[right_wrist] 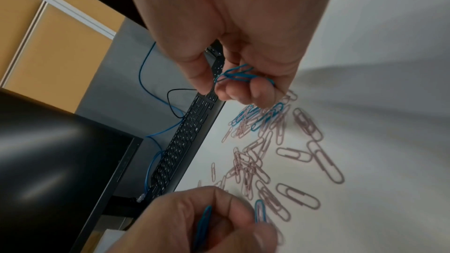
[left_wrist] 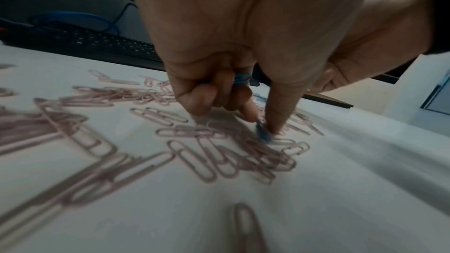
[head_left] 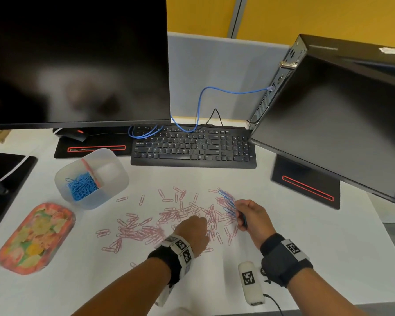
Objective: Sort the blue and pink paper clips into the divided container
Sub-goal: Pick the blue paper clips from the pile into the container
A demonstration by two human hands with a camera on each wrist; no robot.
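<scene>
Many pink paper clips (head_left: 146, 226) lie scattered on the white table. A few blue paper clips (head_left: 227, 201) lie among them at the right of the pile. My left hand (head_left: 204, 225) holds blue clips (left_wrist: 241, 80) in its curled fingers, and its thumb and forefinger pinch another blue clip (left_wrist: 263, 133) on the table. My right hand (right_wrist: 219, 88) hovers just above the pile, gripping a small bunch of blue clips (right_wrist: 238, 75). The translucent divided container (head_left: 105, 197) stands at the back left, with blue clips (head_left: 82, 185) in its left compartment.
A black keyboard (head_left: 192, 147) lies behind the clips, with a blue cable (head_left: 198, 106) looping over it. A large monitor (head_left: 78, 60) hangs at the left and a tilted one (head_left: 340, 122) at the right. A floral tray (head_left: 35, 238) sits at the near left.
</scene>
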